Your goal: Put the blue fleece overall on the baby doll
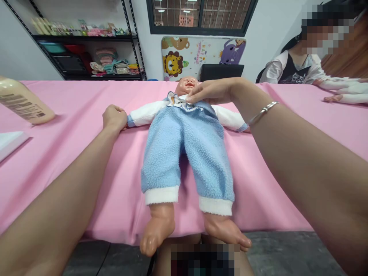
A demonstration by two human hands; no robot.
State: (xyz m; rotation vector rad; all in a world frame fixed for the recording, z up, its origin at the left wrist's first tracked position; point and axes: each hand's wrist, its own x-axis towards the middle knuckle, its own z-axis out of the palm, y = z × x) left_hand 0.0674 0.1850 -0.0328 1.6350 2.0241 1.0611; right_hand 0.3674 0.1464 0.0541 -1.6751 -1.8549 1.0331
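Observation:
A baby doll (188, 143) lies on its back on a pink cloth, its feet toward me and hanging over the near edge. It wears a fuzzy light blue outfit with white sleeves and white leg cuffs. My left hand (115, 118) is closed at the end of the doll's sleeve, around the doll's hand, which is mostly hidden. Across the doll's upper chest lies my right hand (211, 91), fingers stretched out, with the fingertips touching the ruffled collar (175, 100) just below the chin. A silver bangle (264, 111) circles my right wrist.
The pink-covered table (287, 161) spans the view. At left stand a tilted lotion bottle (25, 103) and a white box (11, 143). Another person (299, 69) rests their arms on the table at right. Behind are a stocked shelf (86, 37) and a black laptop-like panel (222, 72).

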